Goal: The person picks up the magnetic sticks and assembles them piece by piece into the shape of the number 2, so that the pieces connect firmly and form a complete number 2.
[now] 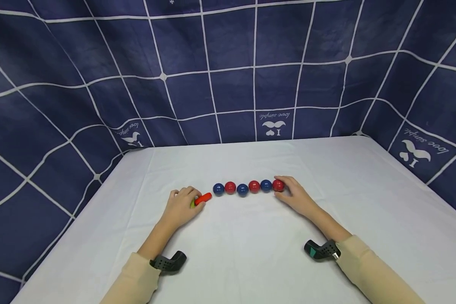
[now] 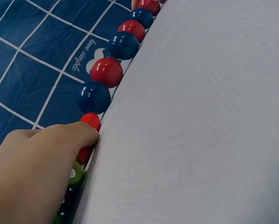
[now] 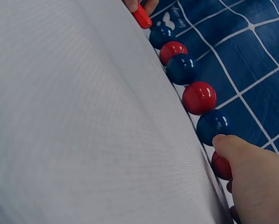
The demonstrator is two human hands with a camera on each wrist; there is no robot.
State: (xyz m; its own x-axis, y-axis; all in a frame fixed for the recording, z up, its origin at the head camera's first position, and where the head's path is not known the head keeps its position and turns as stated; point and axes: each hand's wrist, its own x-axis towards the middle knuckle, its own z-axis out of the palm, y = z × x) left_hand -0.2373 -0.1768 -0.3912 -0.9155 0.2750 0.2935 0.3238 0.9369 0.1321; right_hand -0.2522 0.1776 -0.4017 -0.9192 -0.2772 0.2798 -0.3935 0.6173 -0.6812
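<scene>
My left hand (image 1: 181, 207) grips a short rounded orange-red stick (image 1: 204, 198) with a yellow-green part behind it, lying low over the white cloth; its rear is hidden by the palm. The red tip (image 2: 90, 120) points along a row of shiny balls, right beside the blue ball (image 1: 218, 189) at the left end. Alternating red and blue balls form the row, among them a middle blue ball (image 1: 242, 190). At the right end, my right hand (image 1: 295, 197) holds the last red ball (image 1: 278, 185) between thumb and fingers, beside another blue ball (image 3: 214, 127).
A white cloth (image 1: 228, 253) covers the table. Dark blue fabric with white grid lines (image 1: 232, 90) hangs behind and at both sides. Black camera straps (image 1: 169, 262) sit on both wrists, next to beige sleeves (image 1: 376, 270).
</scene>
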